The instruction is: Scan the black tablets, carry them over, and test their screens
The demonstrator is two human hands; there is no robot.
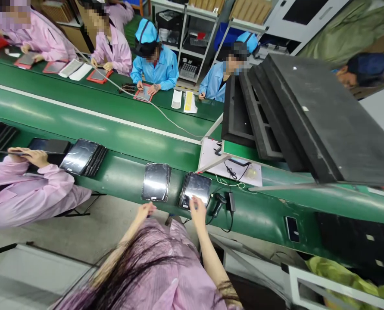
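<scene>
My left hand (145, 210) hovers at the bench's near edge, just below a small stack of tablets (155, 182) in clear film. Its fingers are loosely bent and nothing shows in them. Over the lower edge of a second stack of black tablets (196, 187), my right hand (198, 211) has its fingers apart, the tips at the top tablet. Whether they press on it I cannot tell. Both stacks have glossy screens and small white labels at the lower edge. Right of the second stack lies a black handheld scanner (218, 204).
A black power adapter (230, 201) and cables lie right of the scanner. Dark foam trays (308, 116) lean on a raised shelf at right. A phone (292, 229) lies on the green bench (259, 215). At left, a co-worker in pink sits by another tablet stack (82, 157).
</scene>
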